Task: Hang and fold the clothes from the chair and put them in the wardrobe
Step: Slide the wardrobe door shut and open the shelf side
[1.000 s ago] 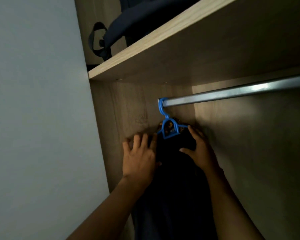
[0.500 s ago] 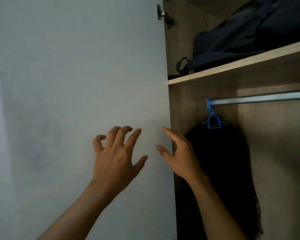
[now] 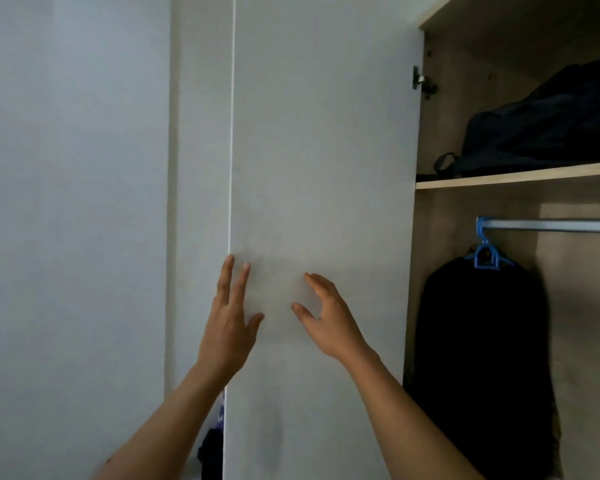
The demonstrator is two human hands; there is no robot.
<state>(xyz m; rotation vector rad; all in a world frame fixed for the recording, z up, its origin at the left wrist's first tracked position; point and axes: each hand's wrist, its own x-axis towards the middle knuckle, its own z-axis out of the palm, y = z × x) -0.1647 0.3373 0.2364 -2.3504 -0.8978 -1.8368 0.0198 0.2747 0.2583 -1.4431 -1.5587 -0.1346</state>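
Grey wall (image 3: 73, 202) at left, wardrobe door (image 3: 319, 168) swung open across mid-frame, wardrobe interior seen at right. Change noted: a second earlier both grips were laid on the dark garment (image 3: 482, 358) just under the blue hanger (image 3: 486, 260); now both had been pulled clear and were seen in front of the door panel. Left grip (image 3: 227, 327): fingers straight and spread, nothing held, fingertips close to the door's free edge; contact with the panel could not be confirmed. Right grip (image 3: 326, 320): fingers loosely curved, thumb apart, nothing pinched. Garment was left hanging unaided from the hanger, which was hooked at the left end of the rail (image 3: 551, 225), below the shelf (image 3: 516, 176) carrying a dark bag (image 3: 541, 133). Judged: this hang step was completed, and the next item was expected to be fetched from the chair. Chair was not in view, so the remaining count could not be determined. Garment type could not be made out: too dark, hem cut off by the frame. Dark bundle (image 3: 210, 452) with a pale scrap above it was glimpsed past the door's lower edge, mostly hidden, not identified. Rail and shelf were cut off at right.
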